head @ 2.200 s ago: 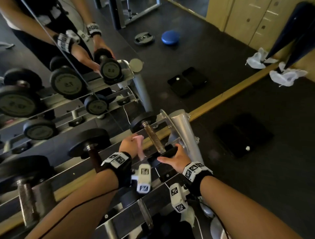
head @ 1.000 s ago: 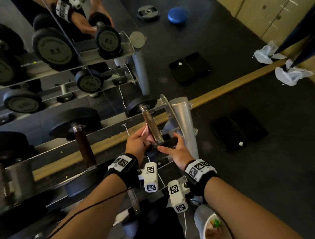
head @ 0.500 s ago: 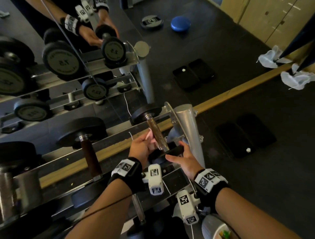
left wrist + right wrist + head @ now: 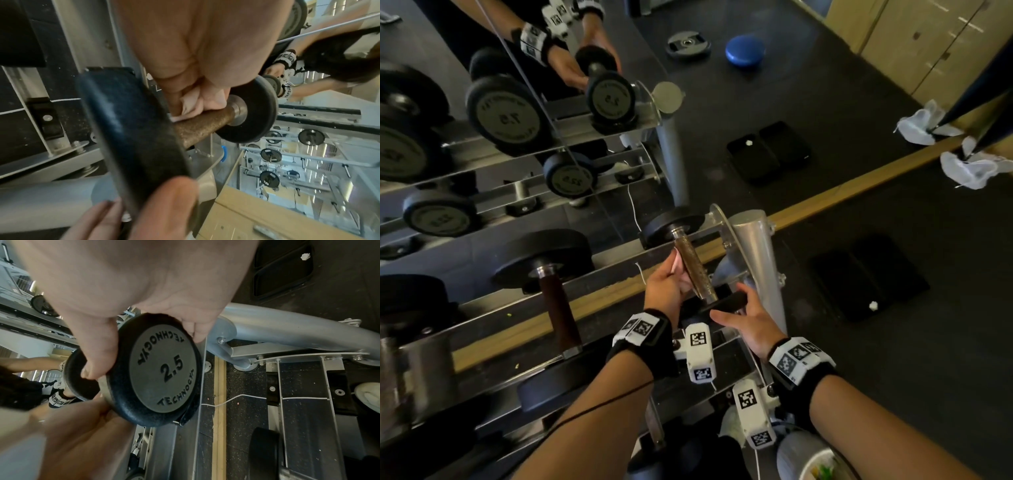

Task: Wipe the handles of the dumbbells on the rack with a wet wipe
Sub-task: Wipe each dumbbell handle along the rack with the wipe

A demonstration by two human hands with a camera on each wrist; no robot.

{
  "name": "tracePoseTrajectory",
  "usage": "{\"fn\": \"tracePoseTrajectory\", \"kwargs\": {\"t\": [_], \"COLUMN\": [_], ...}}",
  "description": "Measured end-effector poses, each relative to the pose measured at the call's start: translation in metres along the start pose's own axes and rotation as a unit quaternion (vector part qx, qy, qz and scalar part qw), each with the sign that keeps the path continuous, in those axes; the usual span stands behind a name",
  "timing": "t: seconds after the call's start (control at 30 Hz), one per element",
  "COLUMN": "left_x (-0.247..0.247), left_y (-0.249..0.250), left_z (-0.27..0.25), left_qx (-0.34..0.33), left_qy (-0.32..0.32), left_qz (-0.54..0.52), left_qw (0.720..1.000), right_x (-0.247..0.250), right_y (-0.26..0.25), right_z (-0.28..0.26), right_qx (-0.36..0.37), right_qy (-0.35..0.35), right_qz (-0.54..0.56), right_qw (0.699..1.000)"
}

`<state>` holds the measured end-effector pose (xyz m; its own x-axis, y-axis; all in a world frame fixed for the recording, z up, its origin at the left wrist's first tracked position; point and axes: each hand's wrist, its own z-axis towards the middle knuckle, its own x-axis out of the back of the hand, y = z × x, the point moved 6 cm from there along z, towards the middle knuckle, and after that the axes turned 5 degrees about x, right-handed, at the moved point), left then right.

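At frame centre on the rack [image 4: 751, 246], her left hand [image 4: 666, 291] pinched the wet wipe [image 4: 191, 105] against the dumbbell [image 4: 693, 263] handle; only the right-wrist view showed her right hand [image 4: 748, 323] gripping its 2.5 end

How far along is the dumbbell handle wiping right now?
In hand: the left hand presses the wet wipe against the handle of the 2.5 dumbbell, while the right hand grips its near end. Nothing shows which handles are finished. The dark-handled dumbbell to its left sits untouched.
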<state>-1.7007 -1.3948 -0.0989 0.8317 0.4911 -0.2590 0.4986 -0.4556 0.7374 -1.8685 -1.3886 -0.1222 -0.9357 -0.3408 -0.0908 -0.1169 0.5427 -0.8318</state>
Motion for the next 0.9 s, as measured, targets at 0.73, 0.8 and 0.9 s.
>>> {"fn": "tracePoseTrajectory", "kwargs": {"t": [0.73,0.8,0.9], "left_x": [-0.002,0.004,0.019], "left_y": [-0.012,-0.014,-0.015], "left_z": [-0.010,-0.006,0.001], "left_qx": [0.014,0.031,0.045], "left_qy": [-0.044,-0.051,-0.005], "left_qz": [0.100,0.090,0.062], "left_qw": [0.994,0.994,0.997], "right_x": [0.000,0.002,0.003], "right_y": [0.004,0.004,0.006], "right_z": [0.004,0.004,0.005], "right_qx": [0.005,-0.001,-0.007], "right_qy": [-0.018,-0.012,-0.006], "right_qz": [0.046,0.023,0.010], "right_qw": [0.999,1.000,1.000]}}
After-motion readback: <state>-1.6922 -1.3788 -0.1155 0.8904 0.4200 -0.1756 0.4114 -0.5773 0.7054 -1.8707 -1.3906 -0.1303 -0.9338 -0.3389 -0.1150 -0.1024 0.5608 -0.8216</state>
